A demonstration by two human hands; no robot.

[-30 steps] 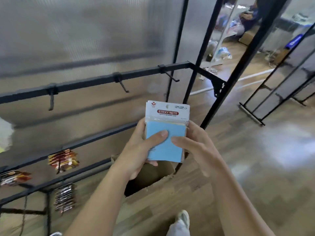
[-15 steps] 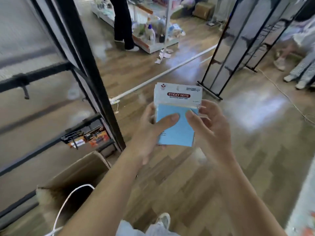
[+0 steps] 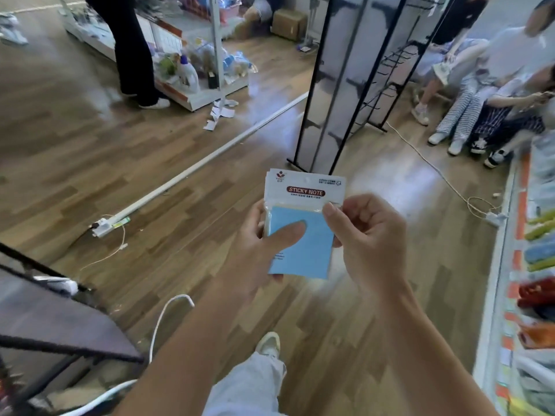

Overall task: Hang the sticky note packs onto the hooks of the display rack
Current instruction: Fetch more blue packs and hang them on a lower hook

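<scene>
A stack of blue sticky note packs with a white "STICKY NOTE" header is held upright at the middle of the view. My left hand grips the stack from the left, thumb across the blue front. My right hand pinches its upper right edge below the header. A black display rack with hooks stands ahead on the floor, well beyond the packs. Only a dark corner of another rack shows at the lower left.
Wooden floor all around. A white rail and cables lie across it. A person in black trousers stands by a white shelf at the back left. Seated people are at the right. A stocked shelf runs along the right edge.
The view has swung right, away from the rack with hooks, which has slid to the lower left. My right hand has closed onto the packs' upper right edge.
</scene>
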